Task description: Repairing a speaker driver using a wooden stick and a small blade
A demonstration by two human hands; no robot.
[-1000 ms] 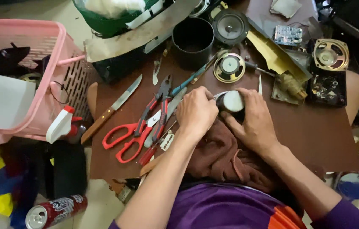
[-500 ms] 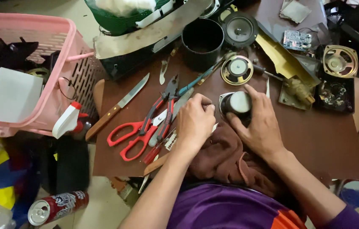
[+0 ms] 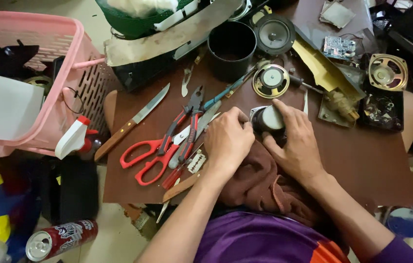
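Two hands meet at the middle of the frame: your left hand [image 3: 227,141] and right hand [image 3: 296,143] both curl their fingers around a small speaker [image 3: 268,120]. It sits on the brown board [image 3: 362,160], touching a brown cloth [image 3: 260,185]. Red scissors [image 3: 155,156] lie just left.

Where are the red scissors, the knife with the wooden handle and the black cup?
red scissors [image 3: 153,158]: head view, on the handle loops.
knife [image 3: 133,122]: head view, where blade meets handle.
black cup [image 3: 232,51]: head view, on its wall.

Bare board [image 3: 362,165] lies open right of the right hand [image 3: 296,146], while scissors [image 3: 153,156], pliers [image 3: 189,124] and knife [image 3: 131,122] crowd the left hand's [image 3: 226,141] side.
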